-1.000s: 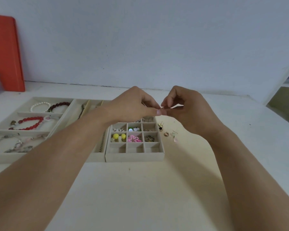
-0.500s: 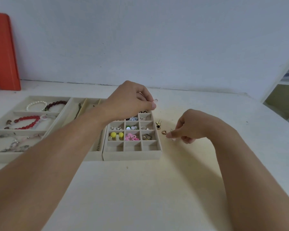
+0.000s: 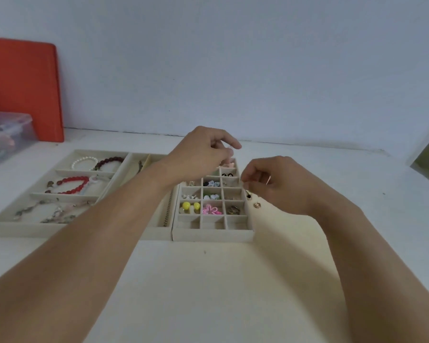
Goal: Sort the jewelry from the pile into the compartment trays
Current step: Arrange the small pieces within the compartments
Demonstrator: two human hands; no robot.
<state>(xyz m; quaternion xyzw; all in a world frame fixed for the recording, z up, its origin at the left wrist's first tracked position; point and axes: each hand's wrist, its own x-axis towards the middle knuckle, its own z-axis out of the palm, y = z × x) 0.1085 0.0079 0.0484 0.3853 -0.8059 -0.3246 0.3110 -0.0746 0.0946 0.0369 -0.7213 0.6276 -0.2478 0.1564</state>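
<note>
Earring (image 3: 268,180) pinched in right hand (image 3: 278,186), beside grid tray (image 3: 213,233)

The left hand (image 3: 203,154) hides the grid tray's (image 3: 213,233) far-left compartments; its fingertip item is blurred.

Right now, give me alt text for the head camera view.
Two bare hands hover over a small grid tray of earrings and charms, the left hand and right hand each with curled fingers. Bracelet trays lie to the left on a white table.
</note>
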